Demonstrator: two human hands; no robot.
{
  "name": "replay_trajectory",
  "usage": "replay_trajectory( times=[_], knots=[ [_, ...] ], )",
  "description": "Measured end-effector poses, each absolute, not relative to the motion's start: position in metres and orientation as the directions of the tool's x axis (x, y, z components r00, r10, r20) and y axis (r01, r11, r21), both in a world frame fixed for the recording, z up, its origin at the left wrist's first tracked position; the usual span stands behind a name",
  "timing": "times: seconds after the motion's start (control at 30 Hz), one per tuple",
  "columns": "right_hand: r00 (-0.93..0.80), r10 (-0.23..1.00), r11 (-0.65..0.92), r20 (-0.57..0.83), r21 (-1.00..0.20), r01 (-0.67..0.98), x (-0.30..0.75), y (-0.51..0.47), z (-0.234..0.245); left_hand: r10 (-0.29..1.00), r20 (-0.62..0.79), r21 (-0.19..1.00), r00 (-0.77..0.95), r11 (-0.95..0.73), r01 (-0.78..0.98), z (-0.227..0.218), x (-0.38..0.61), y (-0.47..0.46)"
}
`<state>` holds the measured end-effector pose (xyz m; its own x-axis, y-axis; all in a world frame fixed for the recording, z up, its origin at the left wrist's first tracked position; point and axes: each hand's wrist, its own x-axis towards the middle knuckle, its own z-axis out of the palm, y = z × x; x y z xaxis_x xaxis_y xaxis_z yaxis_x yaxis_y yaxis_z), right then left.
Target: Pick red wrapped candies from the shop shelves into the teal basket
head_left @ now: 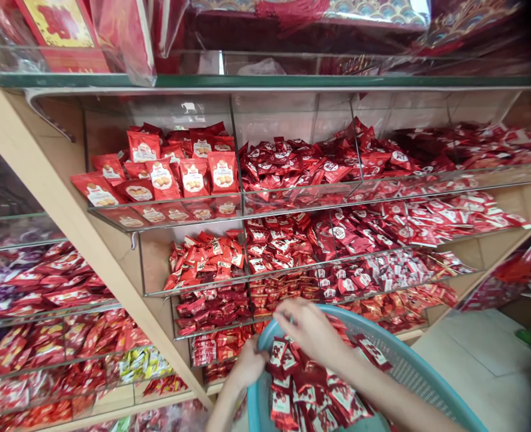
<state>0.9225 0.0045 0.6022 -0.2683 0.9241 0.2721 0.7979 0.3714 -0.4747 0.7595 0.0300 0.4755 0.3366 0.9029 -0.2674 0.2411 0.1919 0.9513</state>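
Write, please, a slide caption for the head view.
Left hand at the rim of a blue basket of small packets, right hand over it, before stocked shelves.

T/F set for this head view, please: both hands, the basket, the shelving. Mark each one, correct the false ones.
1. The basket is blue-green with perforated sides. True.
2. The right hand is down on the floor. False: that hand is over the basket.
3. The left hand is at the basket's left rim. True.
4. The packets in the basket are mostly bright yellow. False: they are dark-red packets with pale labels.
5. Yellow-wrapped pieces lie left of the wooden upright. True.
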Motion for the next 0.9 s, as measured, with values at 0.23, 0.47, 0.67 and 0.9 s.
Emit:
replay_trajectory(
  times=[0.23,0.47,0.67,0.9],
  knots=[
    [-0.021,0.845,0.295,0.535,-0.433,0.852,0.953,0.095,0.649,0.914,-0.295,0.926,0.28,0.2,0.321,0.473,0.76,0.03],
    [0.072,0.938,0.074,0.34,-0.398,0.914,0.952,0.146,0.645,0.919,-0.277,0.93,0.281,0.183,0.318,0.474,0.761,0.029],
    [0.076,0.942,0.073,0.328,-0.418,0.905,0.955,0.152,0.632,0.919,-0.288,0.928,0.27,0.198,0.316,0.469,0.761,0.03],
    [0.085,0.933,0.072,0.35,-0.411,0.909,0.955,0.148,0.632,0.923,-0.271,0.928,0.274,0.175,0.328,0.468,0.761,0.03]
  ],
)
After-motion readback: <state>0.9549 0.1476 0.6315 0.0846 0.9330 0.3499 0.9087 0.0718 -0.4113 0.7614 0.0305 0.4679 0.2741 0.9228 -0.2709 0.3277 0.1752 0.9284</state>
